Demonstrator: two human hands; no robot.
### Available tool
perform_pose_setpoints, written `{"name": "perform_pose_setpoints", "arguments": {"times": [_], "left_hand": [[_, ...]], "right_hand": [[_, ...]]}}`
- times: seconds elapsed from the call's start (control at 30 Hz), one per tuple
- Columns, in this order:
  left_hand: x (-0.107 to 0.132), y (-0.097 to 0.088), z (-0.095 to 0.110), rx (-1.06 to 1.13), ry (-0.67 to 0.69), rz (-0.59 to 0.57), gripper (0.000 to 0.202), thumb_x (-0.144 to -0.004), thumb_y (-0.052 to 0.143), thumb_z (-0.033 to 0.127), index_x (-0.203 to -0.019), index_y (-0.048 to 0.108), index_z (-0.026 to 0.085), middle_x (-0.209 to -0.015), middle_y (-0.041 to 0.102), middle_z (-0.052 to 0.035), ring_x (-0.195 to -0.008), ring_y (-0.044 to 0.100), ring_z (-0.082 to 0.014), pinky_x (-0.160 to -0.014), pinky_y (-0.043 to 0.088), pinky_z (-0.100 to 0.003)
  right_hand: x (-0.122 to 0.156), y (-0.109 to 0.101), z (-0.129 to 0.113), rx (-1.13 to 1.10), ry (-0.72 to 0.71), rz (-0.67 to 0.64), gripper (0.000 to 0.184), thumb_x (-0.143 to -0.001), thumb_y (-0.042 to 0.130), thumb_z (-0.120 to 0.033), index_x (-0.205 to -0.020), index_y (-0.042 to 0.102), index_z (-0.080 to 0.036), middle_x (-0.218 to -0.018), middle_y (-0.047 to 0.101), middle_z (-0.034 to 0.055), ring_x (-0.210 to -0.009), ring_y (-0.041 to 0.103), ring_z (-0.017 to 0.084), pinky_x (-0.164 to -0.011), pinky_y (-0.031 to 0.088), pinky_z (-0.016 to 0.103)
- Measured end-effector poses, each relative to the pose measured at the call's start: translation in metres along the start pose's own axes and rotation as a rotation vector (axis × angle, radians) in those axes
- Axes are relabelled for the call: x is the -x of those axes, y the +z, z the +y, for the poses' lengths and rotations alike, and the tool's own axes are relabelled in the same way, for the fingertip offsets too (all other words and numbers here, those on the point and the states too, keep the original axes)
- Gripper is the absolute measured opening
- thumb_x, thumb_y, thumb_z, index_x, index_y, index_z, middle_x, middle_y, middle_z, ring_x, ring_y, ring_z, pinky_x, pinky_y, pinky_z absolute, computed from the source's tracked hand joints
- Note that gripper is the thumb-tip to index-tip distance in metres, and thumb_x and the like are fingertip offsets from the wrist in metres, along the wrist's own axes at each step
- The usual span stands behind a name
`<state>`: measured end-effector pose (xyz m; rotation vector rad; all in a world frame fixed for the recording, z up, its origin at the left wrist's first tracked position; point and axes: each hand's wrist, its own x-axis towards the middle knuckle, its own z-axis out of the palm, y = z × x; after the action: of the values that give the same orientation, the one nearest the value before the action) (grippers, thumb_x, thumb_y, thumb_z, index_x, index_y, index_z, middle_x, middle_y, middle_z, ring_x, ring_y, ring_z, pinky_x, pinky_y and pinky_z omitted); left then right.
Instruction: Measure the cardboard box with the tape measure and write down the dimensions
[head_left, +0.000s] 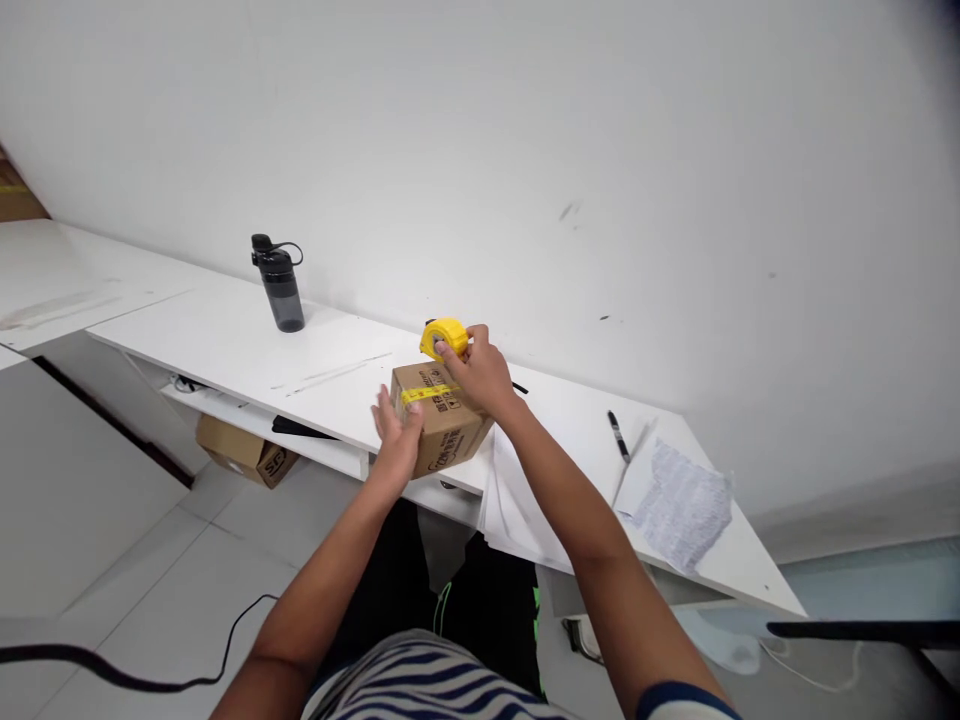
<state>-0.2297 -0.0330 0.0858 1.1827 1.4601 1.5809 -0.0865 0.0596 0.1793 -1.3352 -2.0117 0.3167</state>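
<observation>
A small brown cardboard box [451, 447] with dark printing sits near the front edge of the white desk. My right hand [480, 370] grips a yellow tape measure [448, 337] just above the box's far side. Its yellow blade [426, 392] runs across the top of the box. At the box's left side, my left hand [397, 430] holds the box, with the thumb close to the end of the blade. The other fingers of that hand are stretched upward along the side.
A dark water bottle [283, 290] stands left on the desk [337, 345]. To the right lie white papers [517, 500], a black marker [619, 436] and a crumpled written sheet [686, 500]. Another cardboard box [244, 450] is under the desk. A wall rises behind; a black cable [150, 685] hangs lower left.
</observation>
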Motion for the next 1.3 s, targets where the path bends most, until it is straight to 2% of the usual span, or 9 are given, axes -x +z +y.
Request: {"name": "perform_pose_setpoints", "arguments": {"times": [0.07, 0.13, 0.3, 0.4, 0.63, 0.83, 0.97, 1.1, 1.3], "left_hand": [[-0.017, -0.011, 0.001, -0.053, 0.029, 0.167, 0.088, -0.086, 0.053, 0.062, -0.155, 0.007, 0.032, -0.166, -0.006, -0.003, -0.149, -0.023, -0.0263, -0.121, -0.007, -0.051], [-0.048, -0.02, 0.001, -0.043, 0.113, 0.165, 0.082, -0.085, 0.058, 0.057, -0.154, 0.021, 0.031, -0.166, 0.006, -0.003, -0.152, -0.011, -0.0271, -0.122, -0.002, -0.049], [-0.11, -0.019, -0.009, 0.208, 0.08, -0.392, 0.062, -0.081, 0.063, 0.047, -0.137, 0.054, 0.021, -0.145, 0.052, -0.011, -0.131, 0.05, -0.0325, -0.109, 0.039, -0.046], [-0.113, -0.013, -0.014, 0.31, 0.036, -0.482, 0.058, -0.079, 0.064, 0.042, -0.13, 0.06, 0.015, -0.13, 0.064, -0.012, -0.113, 0.062, -0.0299, -0.099, 0.047, -0.042], [-0.106, -0.008, -0.013, 0.343, 0.001, -0.313, 0.041, -0.072, 0.068, 0.034, -0.108, 0.074, 0.015, -0.117, 0.072, -0.0094, -0.107, 0.064, -0.0276, -0.094, 0.049, -0.039], [-0.104, -0.008, -0.008, 0.325, 0.011, -0.323, 0.042, -0.071, 0.067, 0.035, -0.108, 0.075, 0.016, -0.12, 0.07, -0.0095, -0.113, 0.062, -0.0299, -0.097, 0.048, -0.041], [-0.104, -0.007, -0.006, 0.332, 0.0, -0.308, 0.042, -0.07, 0.068, 0.036, -0.106, 0.076, 0.016, -0.119, 0.071, -0.0098, -0.111, 0.063, -0.03, -0.097, 0.048, -0.04], [-0.105, -0.005, -0.008, 0.34, 0.02, -0.293, 0.043, -0.07, 0.068, 0.035, -0.107, 0.075, 0.015, -0.117, 0.072, -0.0098, -0.109, 0.063, -0.0295, -0.096, 0.048, -0.039], [-0.096, -0.003, -0.011, 0.31, 0.06, -0.223, 0.043, -0.072, 0.066, 0.036, -0.109, 0.074, 0.015, -0.118, 0.071, -0.0094, -0.11, 0.062, -0.0282, -0.095, 0.048, -0.037]], "right_hand": [[0.004, -0.003, 0.002, -0.01, 0.092, 0.024, 0.056, -0.087, 0.039, -0.071, -0.111, 0.042, -0.021, -0.084, 0.069, 0.0064, -0.076, 0.064, 0.027, -0.06, 0.039, 0.03], [0.008, -0.001, 0.0, -0.014, 0.147, 0.029, 0.054, -0.087, 0.038, -0.071, -0.109, 0.042, -0.022, -0.088, 0.07, 0.0076, -0.078, 0.065, 0.027, -0.061, 0.041, 0.031], [0.01, 0.014, -0.012, 0.076, 0.117, -0.008, 0.05, -0.091, 0.039, -0.066, -0.111, 0.041, -0.02, -0.094, 0.071, 0.0115, -0.082, 0.067, 0.028, -0.065, 0.043, 0.032], [0.008, 0.018, -0.015, 0.138, 0.075, -0.062, 0.05, -0.092, 0.039, -0.065, -0.114, 0.041, -0.019, -0.093, 0.071, 0.0116, -0.082, 0.067, 0.028, -0.064, 0.043, 0.031], [0.021, 0.001, -0.016, 0.306, 0.061, -0.142, 0.046, -0.091, 0.041, -0.064, -0.103, 0.048, -0.02, -0.086, 0.07, 0.0104, -0.075, 0.066, 0.026, -0.059, 0.039, 0.029], [0.097, -0.043, 0.012, 0.239, 0.197, -0.08, 0.044, -0.086, 0.046, -0.068, -0.085, 0.044, -0.024, -0.067, 0.063, 0.0011, -0.058, 0.058, 0.02, -0.05, 0.031, 0.025], [0.134, -0.056, 0.026, 0.178, 0.255, -0.029, 0.047, -0.082, 0.048, -0.071, -0.082, 0.043, -0.025, -0.062, 0.059, -0.0016, -0.055, 0.056, 0.019, -0.05, 0.03, 0.025], [0.128, -0.051, 0.021, 0.175, 0.236, -0.02, 0.045, -0.084, 0.047, -0.069, -0.089, 0.048, -0.024, -0.064, 0.061, -0.0009, -0.058, 0.058, 0.02, -0.051, 0.031, 0.025], [0.075, -0.02, -0.004, 0.229, 0.126, -0.099, 0.045, -0.09, 0.043, -0.064, -0.103, 0.051, -0.022, -0.079, 0.069, 0.0045, -0.07, 0.064, 0.022, -0.055, 0.034, 0.026]]}}
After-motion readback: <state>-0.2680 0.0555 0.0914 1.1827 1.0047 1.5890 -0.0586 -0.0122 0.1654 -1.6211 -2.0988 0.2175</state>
